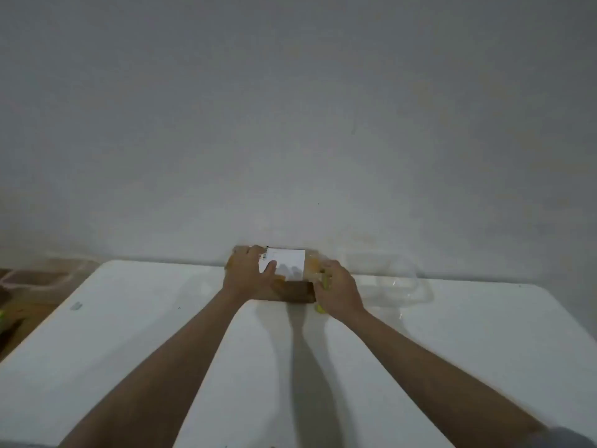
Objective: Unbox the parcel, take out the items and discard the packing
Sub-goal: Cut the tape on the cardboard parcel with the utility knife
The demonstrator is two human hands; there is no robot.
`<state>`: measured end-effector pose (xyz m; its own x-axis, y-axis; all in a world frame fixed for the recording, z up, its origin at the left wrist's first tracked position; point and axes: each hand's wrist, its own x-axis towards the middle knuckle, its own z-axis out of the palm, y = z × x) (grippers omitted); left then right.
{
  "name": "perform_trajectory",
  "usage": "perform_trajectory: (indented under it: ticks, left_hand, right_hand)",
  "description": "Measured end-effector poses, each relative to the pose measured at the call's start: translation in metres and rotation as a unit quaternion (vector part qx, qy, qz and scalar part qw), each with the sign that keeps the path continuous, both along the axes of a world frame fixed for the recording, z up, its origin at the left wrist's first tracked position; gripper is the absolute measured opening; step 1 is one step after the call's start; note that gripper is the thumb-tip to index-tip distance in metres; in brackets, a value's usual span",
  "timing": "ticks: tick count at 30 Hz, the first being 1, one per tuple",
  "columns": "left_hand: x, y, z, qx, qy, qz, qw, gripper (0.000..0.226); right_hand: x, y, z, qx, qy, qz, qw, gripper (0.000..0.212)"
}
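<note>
A small brown cardboard parcel (295, 292) with a white shipping label (287, 261) on top sits at the far edge of the white table (129, 334), against the wall. My left hand (247, 274) grips the parcel's left end, thumb on the label. My right hand (337, 291) is at the parcel's right end, fingers closed around a small yellow-green tool (324, 281) whose tip shows below the hand. The box flaps look closed. The image is blurred.
A clear plastic container (394, 279) lies on the table just right of the parcel. Past the table's left edge is a brown floor with a pale tub (29, 279). The grey wall rises right behind the table.
</note>
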<state>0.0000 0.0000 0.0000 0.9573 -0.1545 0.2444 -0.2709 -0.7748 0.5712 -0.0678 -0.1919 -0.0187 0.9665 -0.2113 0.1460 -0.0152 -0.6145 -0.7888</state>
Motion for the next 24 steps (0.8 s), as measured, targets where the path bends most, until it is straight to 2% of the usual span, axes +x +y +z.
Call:
perform_trajectory:
  ticks: [4, 10, 12, 16, 24]
  left_hand:
    - [0.013, 0.024, -0.024, 0.011, -0.004, 0.022, 1.0, 0.061]
    - [0.039, 0.048, -0.054, 0.043, -0.046, 0.01, 0.998, 0.07]
    - [0.047, 0.051, -0.063, 0.028, -0.019, 0.004, 0.999, 0.069]
    - [0.053, 0.055, -0.075, -0.035, 0.006, 0.01, 0.999, 0.038]
    - [0.056, 0.057, -0.086, -0.087, -0.021, 0.008, 0.996, 0.036]
  right_hand:
    - [-0.002, 0.016, -0.035, -0.028, 0.031, -0.083, 0.996, 0.043]
    - [0.0, 0.035, -0.077, -0.086, 0.05, -0.177, 0.979, 0.034]
    - [0.001, 0.038, -0.085, -0.105, 0.046, -0.197, 0.974, 0.034]
    - [0.004, 0.04, -0.096, -0.122, 0.024, -0.231, 0.965, 0.033]
    - [0.008, 0.038, -0.092, -0.067, 0.043, -0.26, 0.962, 0.022]
